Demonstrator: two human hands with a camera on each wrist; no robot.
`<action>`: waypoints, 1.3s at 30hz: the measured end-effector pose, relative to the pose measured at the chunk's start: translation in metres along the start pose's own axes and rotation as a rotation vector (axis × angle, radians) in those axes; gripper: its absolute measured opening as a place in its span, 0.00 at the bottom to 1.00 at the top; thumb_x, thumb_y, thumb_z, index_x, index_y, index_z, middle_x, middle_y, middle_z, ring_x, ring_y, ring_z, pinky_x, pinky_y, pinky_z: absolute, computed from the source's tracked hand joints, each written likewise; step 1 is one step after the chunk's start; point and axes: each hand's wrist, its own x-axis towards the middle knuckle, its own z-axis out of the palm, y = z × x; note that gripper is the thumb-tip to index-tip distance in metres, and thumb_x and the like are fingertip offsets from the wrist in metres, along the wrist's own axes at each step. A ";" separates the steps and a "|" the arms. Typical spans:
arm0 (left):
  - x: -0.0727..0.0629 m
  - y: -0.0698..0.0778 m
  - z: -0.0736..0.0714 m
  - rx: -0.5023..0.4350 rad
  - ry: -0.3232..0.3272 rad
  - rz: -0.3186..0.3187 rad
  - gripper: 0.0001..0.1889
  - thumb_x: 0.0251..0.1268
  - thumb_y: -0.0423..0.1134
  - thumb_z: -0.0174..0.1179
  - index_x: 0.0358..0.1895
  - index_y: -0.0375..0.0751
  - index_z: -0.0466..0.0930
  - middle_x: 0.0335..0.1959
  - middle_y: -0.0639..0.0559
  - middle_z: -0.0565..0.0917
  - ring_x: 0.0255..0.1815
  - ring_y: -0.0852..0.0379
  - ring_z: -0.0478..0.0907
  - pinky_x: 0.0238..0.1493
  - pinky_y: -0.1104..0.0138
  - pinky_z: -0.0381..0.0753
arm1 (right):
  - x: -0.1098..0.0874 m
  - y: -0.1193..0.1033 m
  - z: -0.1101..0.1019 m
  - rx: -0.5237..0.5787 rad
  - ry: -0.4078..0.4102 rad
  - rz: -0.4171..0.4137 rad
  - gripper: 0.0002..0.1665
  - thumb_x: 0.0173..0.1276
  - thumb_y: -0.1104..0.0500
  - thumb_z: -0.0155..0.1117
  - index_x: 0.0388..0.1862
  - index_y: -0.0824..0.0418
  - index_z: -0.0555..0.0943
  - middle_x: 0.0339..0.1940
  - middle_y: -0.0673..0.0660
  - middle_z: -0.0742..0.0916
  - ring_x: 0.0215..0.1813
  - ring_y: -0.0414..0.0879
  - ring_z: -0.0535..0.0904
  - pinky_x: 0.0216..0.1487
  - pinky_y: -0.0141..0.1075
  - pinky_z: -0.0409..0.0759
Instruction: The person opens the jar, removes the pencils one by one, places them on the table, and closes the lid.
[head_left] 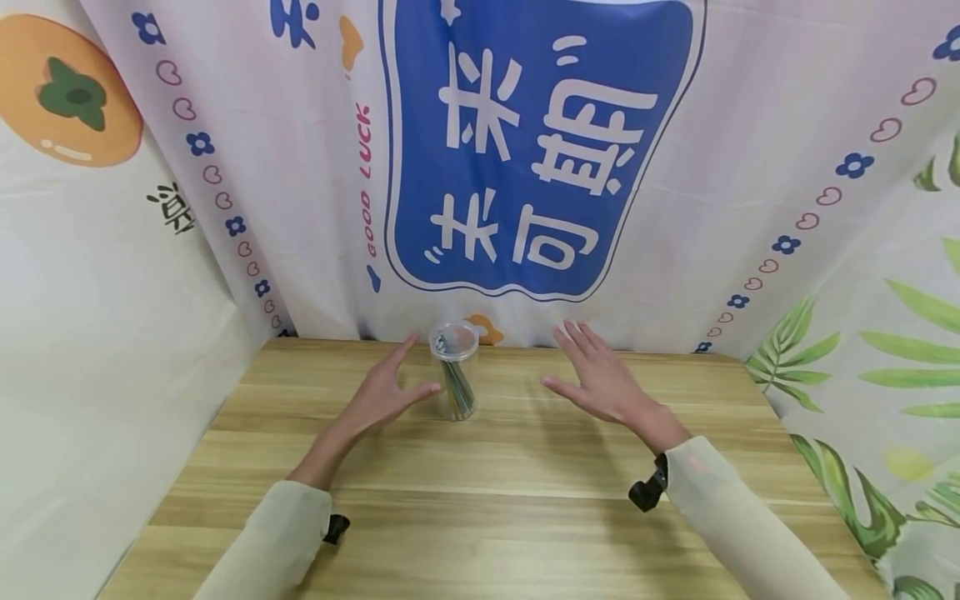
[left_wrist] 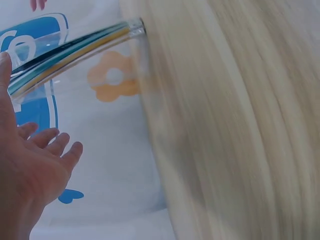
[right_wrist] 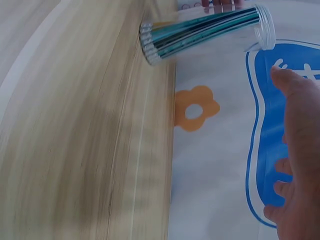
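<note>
A clear, lidded plastic jar (head_left: 459,385) stands upright near the back of the wooden table, holding several pencils (right_wrist: 200,32) in green, dark and yellow tones. Just left of it is my left hand (head_left: 382,393), fingers spread and the thumb tip right at the jar's side in the head view. My right hand (head_left: 600,379) hovers over the table to the right, apart from the jar, with fingers extended and nothing in them. In the left wrist view the jar's top is cut off by the frame edge.
The wood-grain table (head_left: 480,533) ends at a hanging cloth (head_left: 675,250) with a blue printed panel. White cloth (head_left: 97,333) hangs at the left, and leaf-patterned cloth (head_left: 885,350) borders the right. Black wrist cameras (head_left: 648,487) sit at both sleeves.
</note>
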 end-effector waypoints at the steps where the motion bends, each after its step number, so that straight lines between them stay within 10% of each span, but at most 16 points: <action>1: 0.001 0.001 0.000 -0.027 0.002 0.008 0.55 0.65 0.57 0.74 0.87 0.45 0.50 0.84 0.36 0.59 0.81 0.29 0.61 0.78 0.33 0.62 | 0.002 -0.002 0.001 0.012 0.001 -0.004 0.55 0.77 0.31 0.58 0.87 0.62 0.56 0.87 0.67 0.58 0.87 0.65 0.50 0.85 0.62 0.54; 13: 0.008 0.009 0.007 -0.296 0.006 0.080 0.50 0.63 0.45 0.78 0.84 0.42 0.59 0.81 0.40 0.67 0.80 0.40 0.66 0.79 0.48 0.69 | 0.020 -0.027 0.011 0.155 0.029 -0.044 0.52 0.78 0.34 0.60 0.87 0.62 0.57 0.87 0.62 0.61 0.87 0.60 0.53 0.85 0.60 0.56; 39: 0.024 0.009 0.011 -0.401 0.031 0.094 0.35 0.64 0.38 0.77 0.73 0.34 0.75 0.65 0.36 0.83 0.68 0.39 0.81 0.73 0.48 0.78 | 0.065 -0.073 0.027 0.486 0.053 -0.008 0.46 0.77 0.37 0.65 0.86 0.53 0.63 0.84 0.57 0.69 0.84 0.57 0.62 0.81 0.62 0.64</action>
